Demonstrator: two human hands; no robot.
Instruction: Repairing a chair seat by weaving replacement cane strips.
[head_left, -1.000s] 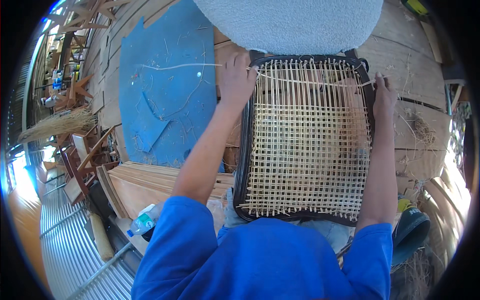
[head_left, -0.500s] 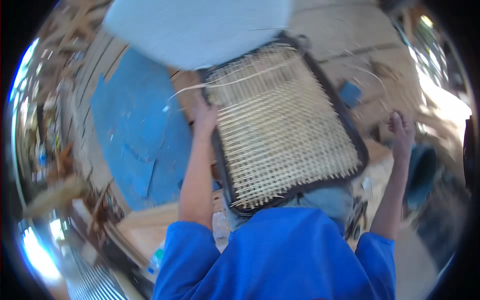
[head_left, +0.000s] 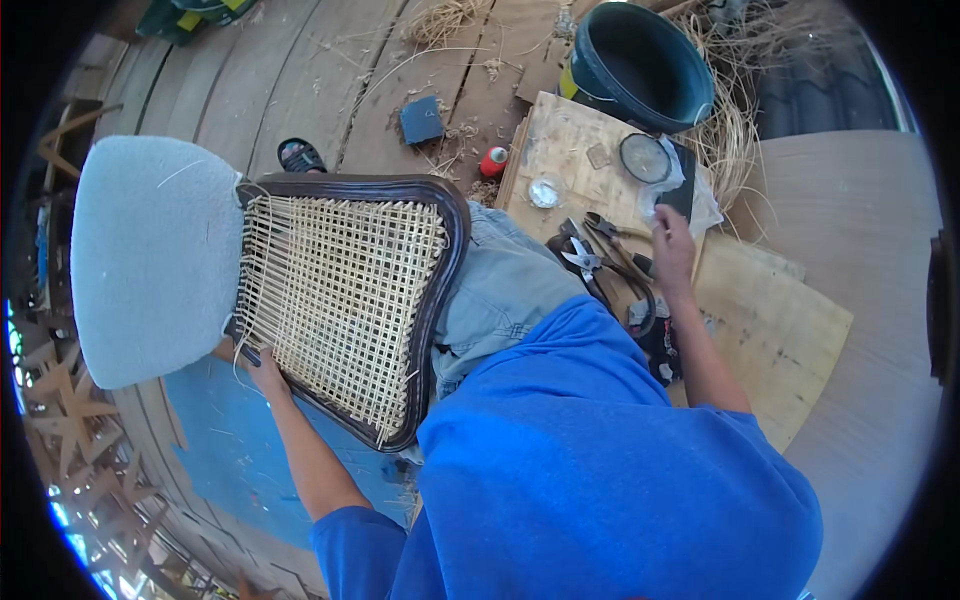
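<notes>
My left hand [head_left: 268, 372] grips the dark wooden frame [head_left: 448, 240] of a chair with a woven cane panel [head_left: 325, 300], beside the pale padded part [head_left: 160, 260]. The chair lies across my lap with loose strands along the panel. My right hand [head_left: 672, 235] has curled fingers at the edge of a plastic bag [head_left: 702, 205] and a dark flat item [head_left: 676, 195] on a wooden board [head_left: 570, 140]; what it holds, if anything, is hidden. Next to it are pliers and cutters [head_left: 590, 260], a round dark-rimmed container [head_left: 645, 157] and a small white container [head_left: 548, 192].
A dark bucket [head_left: 630, 70] stands behind the board, by straw-like cane scraps [head_left: 740, 180]. A red bottle [head_left: 493, 160], blue block [head_left: 420, 120] and sandal [head_left: 298, 156] are on the plank floor [head_left: 230, 100]. Blue sheeting [head_left: 230, 460] lies left, near wooden pieces [head_left: 75, 420].
The view has swung right. My right hand has left the chair's frame and moved over to the board of tools; my left hand has slid along the frame, still gripping it.
</notes>
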